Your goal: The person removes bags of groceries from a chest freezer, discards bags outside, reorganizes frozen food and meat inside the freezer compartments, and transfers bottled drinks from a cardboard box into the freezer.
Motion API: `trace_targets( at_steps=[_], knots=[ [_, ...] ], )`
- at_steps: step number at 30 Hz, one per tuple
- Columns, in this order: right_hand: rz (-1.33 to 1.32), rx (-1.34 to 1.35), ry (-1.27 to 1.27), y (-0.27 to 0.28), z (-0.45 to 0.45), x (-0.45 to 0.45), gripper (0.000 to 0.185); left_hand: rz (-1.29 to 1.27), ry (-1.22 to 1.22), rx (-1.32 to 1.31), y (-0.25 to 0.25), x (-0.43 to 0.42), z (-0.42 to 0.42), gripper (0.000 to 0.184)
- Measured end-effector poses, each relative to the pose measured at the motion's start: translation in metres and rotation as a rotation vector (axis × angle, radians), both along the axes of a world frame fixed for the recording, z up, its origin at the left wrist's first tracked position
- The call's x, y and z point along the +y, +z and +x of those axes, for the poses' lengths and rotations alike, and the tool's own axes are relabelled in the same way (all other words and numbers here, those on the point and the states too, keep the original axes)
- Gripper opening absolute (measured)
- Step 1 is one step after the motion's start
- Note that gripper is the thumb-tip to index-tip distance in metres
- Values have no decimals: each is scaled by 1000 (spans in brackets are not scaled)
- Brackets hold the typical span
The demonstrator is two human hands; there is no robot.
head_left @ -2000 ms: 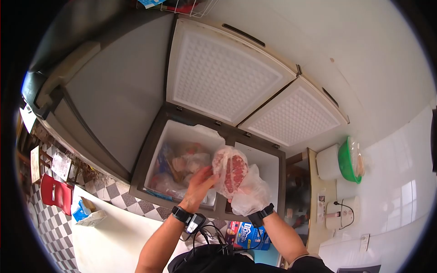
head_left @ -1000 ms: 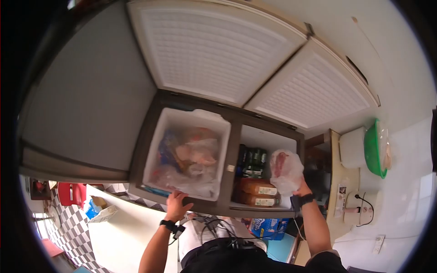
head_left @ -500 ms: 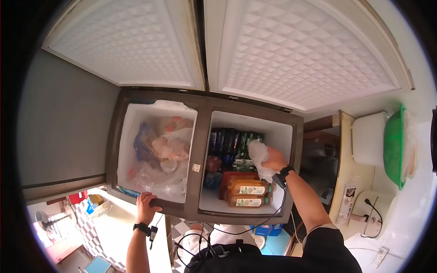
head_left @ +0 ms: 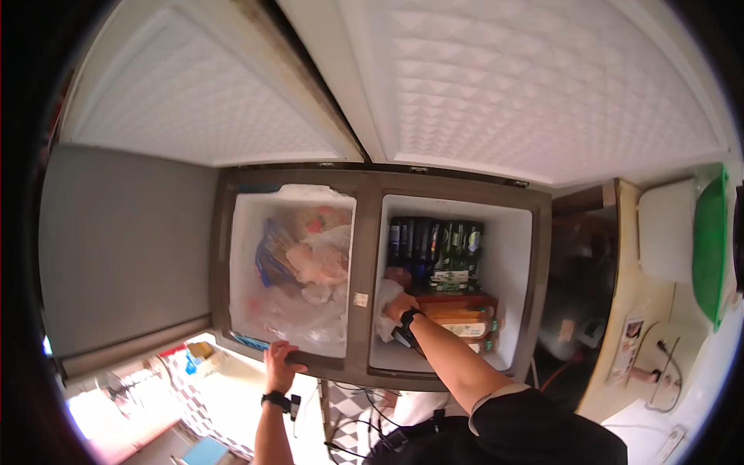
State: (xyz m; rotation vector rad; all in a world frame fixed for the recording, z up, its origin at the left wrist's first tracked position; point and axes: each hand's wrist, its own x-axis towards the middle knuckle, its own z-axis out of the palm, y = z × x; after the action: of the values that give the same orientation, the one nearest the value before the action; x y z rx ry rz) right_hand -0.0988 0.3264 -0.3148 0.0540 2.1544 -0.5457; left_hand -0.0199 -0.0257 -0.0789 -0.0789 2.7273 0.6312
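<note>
My right hand (head_left: 401,307) is down in the right compartment of a chest freezer (head_left: 369,375), closed on a whitish plastic bag (head_left: 386,322) by the divider. The meat seen in the bag before is hidden now. Beside the hand lie orange-brown bottles (head_left: 465,328), and behind them stand green bottles (head_left: 459,246) and dark bottles (head_left: 414,239). My left hand (head_left: 280,363) rests on the front rim of the left compartment, its fingers over the edge and partly bent, with nothing held. That compartment holds bagged food (head_left: 318,263) and a blue bag (head_left: 271,256).
Two raised lids (head_left: 542,85) lean behind the freezer. At the right are a green basket (head_left: 709,248), a white container (head_left: 666,232) and a cable (head_left: 674,364). A white table (head_left: 240,391) is at the lower left, with a checkered floor (head_left: 349,411) beside it.
The bag of meat went from between both hands into the right compartment, then leftward to its divider side. My left hand moved to the front rim. The view has shifted.
</note>
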Motion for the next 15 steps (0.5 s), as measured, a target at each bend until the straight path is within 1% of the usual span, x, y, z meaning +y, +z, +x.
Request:
trace_targets(
  at_steps=[1,3,5,8,12,15],
  knots=[
    [-15,-5,-29,4,7,-10,49,16,-7,2,3,1,-2,63],
    [37,-92,366,20,17,-18,44,20,17,-22,5,4,-1,62],
    [123,-73,578,19,30,-29,42,-12,63,-75,9,9,-2,61],
    [246,-37,716,10,40,-44,39,11,68,-86,11,10,-6,60],
    [367,-67,932,-2,28,-48,35,26,70,-104,10,7,-8,61],
    [335,7,1033,6,13,-43,32,54,76,-70,10,5,-8,62]
  ],
)
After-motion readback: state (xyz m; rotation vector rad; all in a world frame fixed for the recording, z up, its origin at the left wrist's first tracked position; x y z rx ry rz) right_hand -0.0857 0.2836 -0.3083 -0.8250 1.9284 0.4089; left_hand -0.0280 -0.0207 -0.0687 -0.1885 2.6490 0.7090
